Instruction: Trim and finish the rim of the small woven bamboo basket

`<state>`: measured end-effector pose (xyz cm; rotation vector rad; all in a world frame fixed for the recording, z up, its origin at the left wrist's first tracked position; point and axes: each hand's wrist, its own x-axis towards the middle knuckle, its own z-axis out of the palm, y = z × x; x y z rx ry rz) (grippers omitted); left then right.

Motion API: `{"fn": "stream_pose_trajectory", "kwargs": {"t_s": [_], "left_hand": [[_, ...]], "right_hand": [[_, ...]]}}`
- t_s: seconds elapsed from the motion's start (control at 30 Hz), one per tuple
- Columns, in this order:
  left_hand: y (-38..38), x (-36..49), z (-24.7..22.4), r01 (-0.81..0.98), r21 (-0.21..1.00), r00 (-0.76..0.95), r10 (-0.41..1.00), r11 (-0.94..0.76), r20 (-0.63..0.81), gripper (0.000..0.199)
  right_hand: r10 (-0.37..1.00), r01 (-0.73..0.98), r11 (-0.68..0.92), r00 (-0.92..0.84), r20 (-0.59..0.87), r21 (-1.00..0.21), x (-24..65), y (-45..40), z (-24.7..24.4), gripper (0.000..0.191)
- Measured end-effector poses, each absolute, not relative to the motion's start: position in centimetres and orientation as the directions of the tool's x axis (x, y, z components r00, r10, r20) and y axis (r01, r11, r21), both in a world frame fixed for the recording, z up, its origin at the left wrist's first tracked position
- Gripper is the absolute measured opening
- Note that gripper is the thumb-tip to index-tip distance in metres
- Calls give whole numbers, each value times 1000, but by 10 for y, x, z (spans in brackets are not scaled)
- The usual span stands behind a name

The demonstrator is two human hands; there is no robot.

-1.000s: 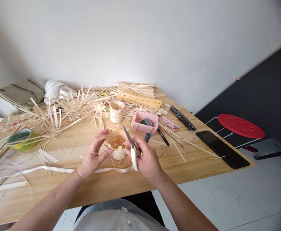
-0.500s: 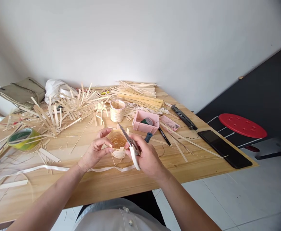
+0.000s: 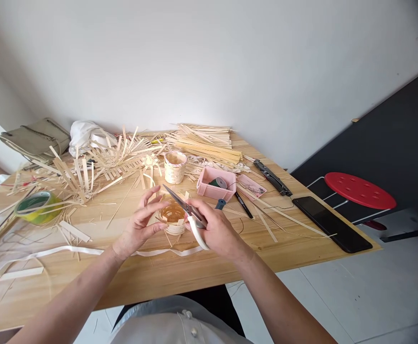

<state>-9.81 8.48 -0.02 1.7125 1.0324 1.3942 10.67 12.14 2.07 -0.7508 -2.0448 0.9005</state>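
Woven basket [image 3: 173, 217] of pale wood strips: between the hands, under the blades of the scissors [image 3: 183, 206], just beside the left hand [image 3: 140, 222] and against the fingers of the right hand [image 3: 194, 210]. Left grip open, fingers spread; right hand [image 3: 218, 228] gripping the scissors by their white handle. Compared with half a second earlier, blades lower and flatter, tips pointing left across the basket, left fingers lifted further off its rim; basket on the same spot of the desk [image 3: 140, 282], near a pink tray [image 3: 203, 184].
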Motion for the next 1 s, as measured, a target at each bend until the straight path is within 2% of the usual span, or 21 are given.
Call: {"fn": "stream_pose_trajectory", "kwargs": {"t_s": [0.07, 0.13, 0.23, 0.33, 0.47, 0.63, 0.83, 0.9, 1.0], "left_hand": [[81, -103, -5, 95, 897, 40, 902, -432, 430, 67], [80, -109, -7, 92, 918, 5, 922, -386, 387, 88], [83, -113, -4, 100, 953, 31, 959, -285, 283, 102], [90, -108, 6, 3, 962, 73, 960, -271, 270, 110], [98, -97, 16, -113, 953, 104, 950, -283, 294, 106], [103, -94, 20, -60, 952, 4, 953, -301, 302, 94], [102, -104, 35, 82, 955, -37, 957, -285, 289, 70], [102, -107, 37, 94, 947, -36, 950, -306, 310, 70], [104, -112, 36, 127, 938, -57, 942, -322, 331, 77]], "right_hand": [[764, 163, 535, -513, 392, -829, 104, 122, 22, 32], [794, 123, 479, -482, 369, -869, 102, 123, 25, 35], [831, -13, 349, -458, 315, -937, 97, 125, 36, 39], [859, -139, 212, -445, 253, -967, 90, 124, 50, 45], [883, -199, 138, -419, 211, -970, 80, 124, 58, 50], [895, -207, 156, -385, 227, -966, 75, 129, 54, 52], [905, -135, 316, -255, 341, -939, 99, 130, 62, 50], [888, -131, 370, -243, 391, -920, 112, 128, 66, 44], [843, -103, 420, -322, 430, -902, 130, 124, 68, 34]]}}
